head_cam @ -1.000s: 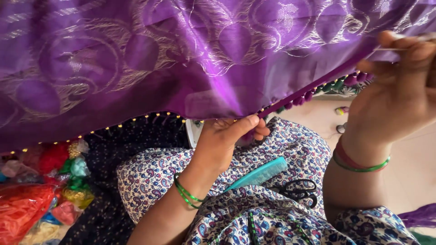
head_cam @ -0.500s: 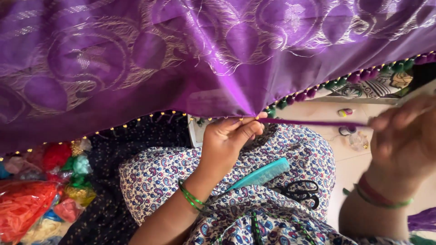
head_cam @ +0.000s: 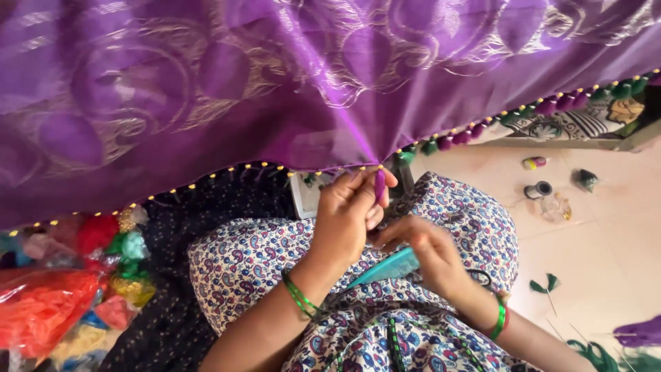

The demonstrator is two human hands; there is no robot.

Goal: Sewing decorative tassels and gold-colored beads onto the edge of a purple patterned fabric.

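Left hand [head_cam: 352,210] pinches purple tassel [head_cam: 379,184] at beaded hem of purple cloth [head_cam: 275,89]. Right hand [head_cam: 428,255] low on lap, fingers curled beside teal comb [head_cam: 385,267]; whether grasping anything, cannot tell. Risk: hard tug could slip tassel from pinch or pucker hem. Half second ago right hand was out wide, drawing thread taut; now back near left.

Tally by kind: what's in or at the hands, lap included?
Purple tassel: 1, pinched in the left hand
Teal comb: 1, on the lap at the right hand
Black scissors: 1, partly hidden
Total: 3
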